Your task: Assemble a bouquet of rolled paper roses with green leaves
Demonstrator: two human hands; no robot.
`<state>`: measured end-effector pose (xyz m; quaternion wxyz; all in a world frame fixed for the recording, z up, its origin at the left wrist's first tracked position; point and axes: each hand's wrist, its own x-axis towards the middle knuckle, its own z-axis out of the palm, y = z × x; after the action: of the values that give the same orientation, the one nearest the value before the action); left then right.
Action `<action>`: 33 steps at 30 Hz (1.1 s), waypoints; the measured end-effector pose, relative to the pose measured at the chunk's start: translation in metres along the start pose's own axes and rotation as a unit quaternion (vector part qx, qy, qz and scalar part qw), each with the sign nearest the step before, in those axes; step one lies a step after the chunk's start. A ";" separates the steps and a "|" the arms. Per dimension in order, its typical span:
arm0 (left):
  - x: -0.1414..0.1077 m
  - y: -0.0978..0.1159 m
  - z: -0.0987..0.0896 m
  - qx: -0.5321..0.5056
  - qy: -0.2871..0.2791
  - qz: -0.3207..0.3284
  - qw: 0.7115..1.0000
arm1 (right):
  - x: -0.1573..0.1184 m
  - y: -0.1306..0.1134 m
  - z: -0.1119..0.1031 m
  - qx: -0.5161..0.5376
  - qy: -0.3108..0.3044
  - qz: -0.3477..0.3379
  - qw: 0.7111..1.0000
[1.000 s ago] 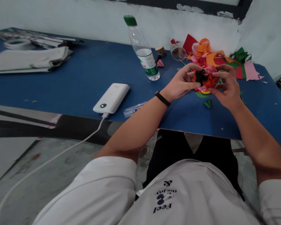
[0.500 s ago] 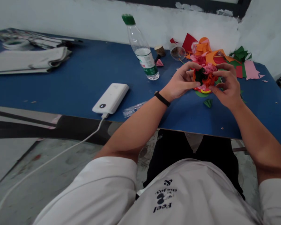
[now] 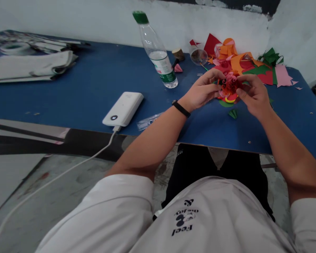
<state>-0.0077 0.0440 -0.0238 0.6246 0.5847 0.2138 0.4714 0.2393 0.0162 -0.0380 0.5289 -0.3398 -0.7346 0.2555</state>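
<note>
Between my two hands is a small cluster of curled paper flowers (image 3: 230,83) in red, pink and orange, with a dark part on its left side. My left hand (image 3: 206,88), a black band on its wrist, pinches the cluster's left edge with thumb and fingers. My right hand (image 3: 254,92) grips it from the right, thumb toward me. Just below the cluster show a yellow ring (image 3: 229,99) and a green paper piece (image 3: 225,104). A folded green paper piece (image 3: 233,114) lies on the table nearer to me.
Behind my hands lie orange paper scraps (image 3: 239,63), red, green and pink ones too, beside a clear plastic cup (image 3: 198,56). A green-capped bottle (image 3: 160,63) stands left of them. A white power bank (image 3: 123,109) with a cable, a clear ruler (image 3: 147,122) and newspapers (image 3: 28,66) are further left.
The flower cluster has turned between my hands, so red curls now face me where pink and dark green showed. My fingers have shifted on it. The view has moved slightly.
</note>
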 end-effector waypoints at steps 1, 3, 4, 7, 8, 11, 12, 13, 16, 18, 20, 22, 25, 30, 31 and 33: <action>0.002 -0.004 -0.001 0.008 0.006 0.019 1.000 | 0.000 0.000 0.000 -0.006 0.008 -0.008 1.000; 0.009 -0.013 -0.007 0.031 0.006 0.060 0.998 | -0.001 0.001 0.000 -0.029 0.021 -0.028 0.999; 0.013 -0.018 -0.011 0.048 -0.003 0.084 0.995 | -0.001 0.003 -0.001 -0.042 0.027 -0.040 0.998; 0.024 -0.028 -0.023 0.108 -0.043 0.132 0.984 | -0.001 0.009 -0.003 -0.078 0.039 -0.066 0.994; 0.026 -0.030 -0.027 0.128 -0.050 0.146 0.980 | -0.001 0.011 -0.003 -0.083 0.040 -0.070 0.993; 0.032 -0.029 -0.037 0.198 -0.073 0.188 0.959 | -0.001 0.016 -0.002 -0.074 0.030 -0.071 0.994; 0.033 -0.029 -0.039 0.215 -0.079 0.196 0.953 | -0.001 0.018 -0.002 -0.066 0.025 -0.069 0.995; 0.035 -0.030 -0.042 0.223 -0.082 0.200 0.951 | -0.001 0.018 -0.002 -0.055 0.020 -0.068 0.996; 0.039 -0.034 -0.046 0.211 -0.088 0.192 0.955 | 0.000 0.017 -0.003 -0.037 0.008 -0.060 0.997; 0.042 -0.038 -0.047 0.193 -0.087 0.190 0.959 | 0.000 0.014 -0.005 -0.047 0.008 -0.061 0.997; 0.044 -0.040 -0.047 0.184 -0.079 0.197 0.960 | 0.001 0.012 -0.007 -0.063 0.018 -0.072 0.995; 0.044 -0.040 -0.047 0.186 -0.072 0.206 0.958 | 0.002 0.011 -0.010 -0.065 0.026 -0.082 0.994; 0.045 -0.039 -0.048 0.195 -0.074 0.210 0.955 | 0.004 0.015 -0.013 -0.047 0.018 -0.067 0.996; 0.047 -0.040 -0.045 0.180 -0.083 0.209 0.958 | 0.007 0.023 -0.019 -0.033 0.009 -0.019 0.999; 0.046 -0.041 -0.044 0.173 -0.084 0.205 0.960 | 0.007 0.023 -0.020 -0.027 0.010 -0.021 0.999; 0.045 -0.041 -0.042 0.160 -0.086 0.191 0.965 | 0.008 0.025 -0.019 -0.010 0.015 -0.032 0.999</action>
<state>-0.0069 0.1092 -0.0588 0.4372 0.7454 0.1159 0.4897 0.2611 0.0382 -0.0457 0.5446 -0.3249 -0.7396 0.2255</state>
